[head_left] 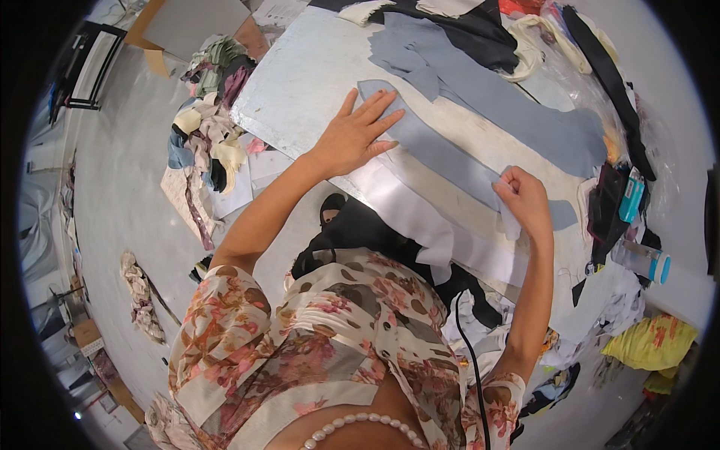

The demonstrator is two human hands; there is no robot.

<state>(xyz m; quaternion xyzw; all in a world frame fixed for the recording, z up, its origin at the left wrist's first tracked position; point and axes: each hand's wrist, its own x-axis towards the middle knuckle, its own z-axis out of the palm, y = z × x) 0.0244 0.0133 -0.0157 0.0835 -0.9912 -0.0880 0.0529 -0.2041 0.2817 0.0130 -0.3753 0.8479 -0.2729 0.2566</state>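
A long, curved strip of grey-blue fabric [442, 154] lies flat across the pale table [289, 79]. My left hand [356, 133] rests over its left end with fingers spread, holding nothing. Toward the strip's right end, my right hand [525, 196] is closed in a pinch. A small white piece [511, 223], cloth or paper, comes out below those fingers and seems held by them. White sheet material [409, 202] runs along the table's near edge and hangs partly over it. Larger grey-blue fabric pieces [495, 105] lie beyond the strip.
Black fabric [472, 34] lies at the table's far side. Cloth scraps [217, 142] are heaped beyond its left edge. On the right are a teal box [631, 196], a clear container with a blue lid [649, 262] and a yellow bag [651, 341]. A black cord [475, 360] hangs near my right arm.
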